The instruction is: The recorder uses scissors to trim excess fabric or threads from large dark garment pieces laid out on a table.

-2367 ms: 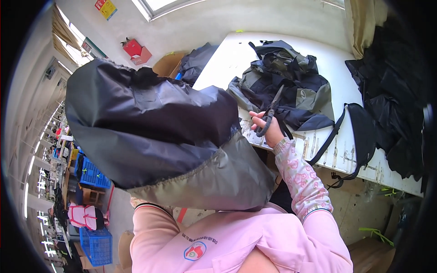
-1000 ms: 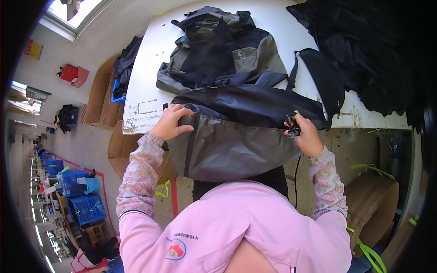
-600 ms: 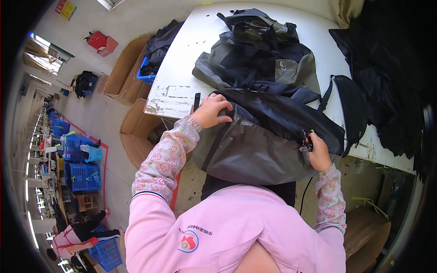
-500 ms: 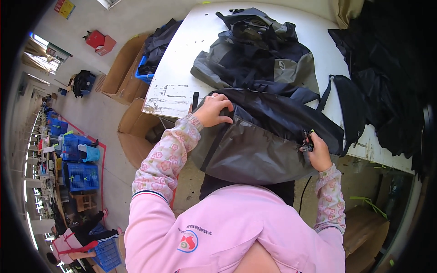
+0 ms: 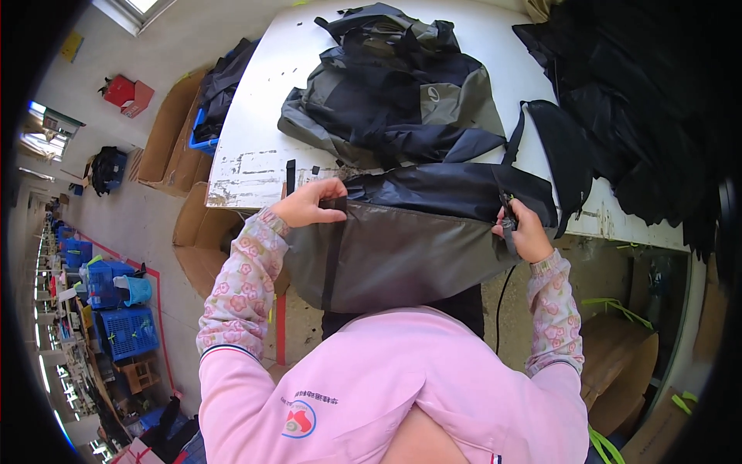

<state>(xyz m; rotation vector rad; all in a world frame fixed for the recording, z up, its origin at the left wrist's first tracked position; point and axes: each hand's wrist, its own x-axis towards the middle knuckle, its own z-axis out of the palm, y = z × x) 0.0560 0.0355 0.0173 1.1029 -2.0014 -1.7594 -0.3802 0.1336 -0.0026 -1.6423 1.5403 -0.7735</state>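
A grey-and-black fabric bag hangs over the near edge of the white table, its grey side toward me. My left hand pinches its upper edge between thumb and fingers, at the top of a black strap that runs down the grey side. At the right end of the same edge, my right hand is closed around a small dark tool, which looks like scissors or thread snips. Its thumb and fingers also touch the bag's edge there. The tool's blades are too small to make out.
Further grey-and-black bags lie piled on the white table. A black curved piece and a heap of black fabric lie to the right. Cardboard boxes and a blue crate stand left of the table.
My left hand has drawn the bag's edge left and the grey side now hangs straighter and smoother. The view has shifted, so the table appears further left.
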